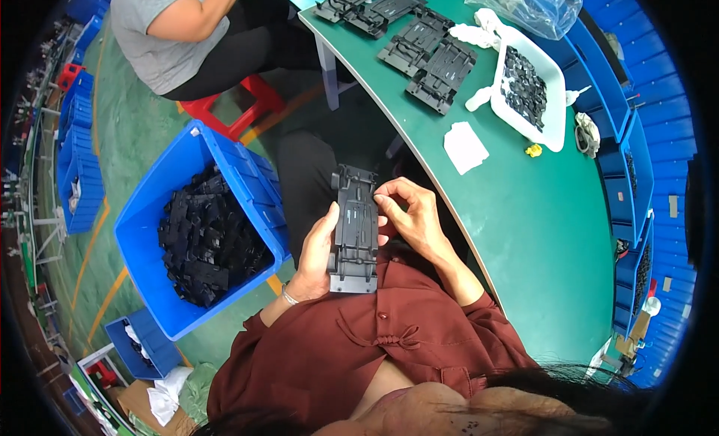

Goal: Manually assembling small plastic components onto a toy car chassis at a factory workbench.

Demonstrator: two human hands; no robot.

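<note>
A long black plastic chassis [355, 226] with molded ribs and wheel-like ends is held upright in front of my lap. My left hand [314, 260] wraps round its left edge and underside, its fingertips showing past the right edge. At the upper right edge, my right hand [418, 219] brings thumb and forefinger together in a pinch against the chassis. Whatever lies between those fingertips is too small to make out. On the green table [539, 234], several similar black chassis [442, 80] lie in a row at the far side.
A blue crate [168, 286] full of black parts stands at my left. A white tray [554, 99] of small black pieces sits on the table, by a white paper [465, 147] and a yellow bit [533, 150]. Blue bins [618, 196] line the right. Another person [172, 39] sits far left.
</note>
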